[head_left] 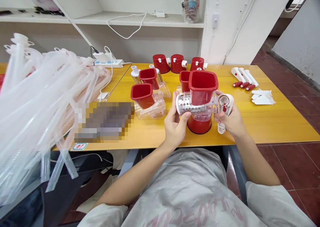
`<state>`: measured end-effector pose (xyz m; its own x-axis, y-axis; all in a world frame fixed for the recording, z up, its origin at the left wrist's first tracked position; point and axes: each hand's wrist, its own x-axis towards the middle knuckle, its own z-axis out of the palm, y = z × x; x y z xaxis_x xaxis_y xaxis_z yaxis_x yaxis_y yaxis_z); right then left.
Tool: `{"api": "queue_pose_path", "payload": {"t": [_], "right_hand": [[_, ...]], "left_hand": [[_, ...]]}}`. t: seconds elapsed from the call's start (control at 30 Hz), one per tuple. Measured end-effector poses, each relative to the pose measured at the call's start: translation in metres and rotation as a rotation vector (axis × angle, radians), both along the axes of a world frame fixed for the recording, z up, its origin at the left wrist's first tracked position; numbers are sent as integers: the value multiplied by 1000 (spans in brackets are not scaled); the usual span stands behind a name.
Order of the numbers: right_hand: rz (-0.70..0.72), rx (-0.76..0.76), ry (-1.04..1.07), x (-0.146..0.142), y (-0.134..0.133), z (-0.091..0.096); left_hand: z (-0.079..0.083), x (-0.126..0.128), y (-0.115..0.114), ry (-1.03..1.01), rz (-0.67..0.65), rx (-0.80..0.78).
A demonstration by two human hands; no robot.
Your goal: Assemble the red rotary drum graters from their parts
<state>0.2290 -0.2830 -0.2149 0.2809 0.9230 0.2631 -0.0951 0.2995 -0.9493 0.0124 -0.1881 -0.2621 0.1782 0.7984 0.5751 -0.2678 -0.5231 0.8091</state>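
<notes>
The rotary grater (196,101) with red hopper is held over the table (275,120), between both hands. The left hand (176,122) is closed around its steel drum (186,104). The right hand (231,118) is grasping a white crank handle (225,111) at the other end. Some fingers are hidden behind the grater, and I cannot tell if the handle is fixed.

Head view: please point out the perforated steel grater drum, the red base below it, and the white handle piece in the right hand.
perforated steel grater drum (186,104), head view, on its perforated face
red base (199,126), head view, on its outer wall
white handle piece (228,100), head view, on its upper end
</notes>
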Motion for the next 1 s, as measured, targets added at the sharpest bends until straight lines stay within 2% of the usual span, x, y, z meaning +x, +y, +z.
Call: {"api": "queue_pose_path", "payload": {"t": [0.1, 0.17, 0.3, 0.47, 0.53, 0.67, 0.77, 0.87, 0.93, 1.0], "right_hand": [[-13, -16, 71, 11, -7, 6], [-28, -40, 108, 22, -13, 10], [-18, -57, -12, 45, -19, 10], [197, -125, -212, 58, -17, 12], [225, -160, -213, 59, -17, 16], [236, -233, -47, 64, -17, 18], [237, -256, -23, 68, -15, 14], [268, -248, -131, 67, -13, 11], [339, -242, -166, 64, -14, 11], [429, -233, -107, 60, -16, 13]], "left_hand": [[1, 1, -3, -35, 112, -31], [4, 0, -5, -49, 107, -37], [14, -7, -4, -2, -75, -87], [30, -25, 20, 69, -358, -45], [37, -32, 28, 101, -449, -35], [44, -33, 30, 113, -536, -70], [39, -25, 23, 64, -484, -97], [33, -17, 21, 31, -367, -139], [31, -14, 25, 27, -339, -138], [33, -15, 32, 32, -347, -123]]}}
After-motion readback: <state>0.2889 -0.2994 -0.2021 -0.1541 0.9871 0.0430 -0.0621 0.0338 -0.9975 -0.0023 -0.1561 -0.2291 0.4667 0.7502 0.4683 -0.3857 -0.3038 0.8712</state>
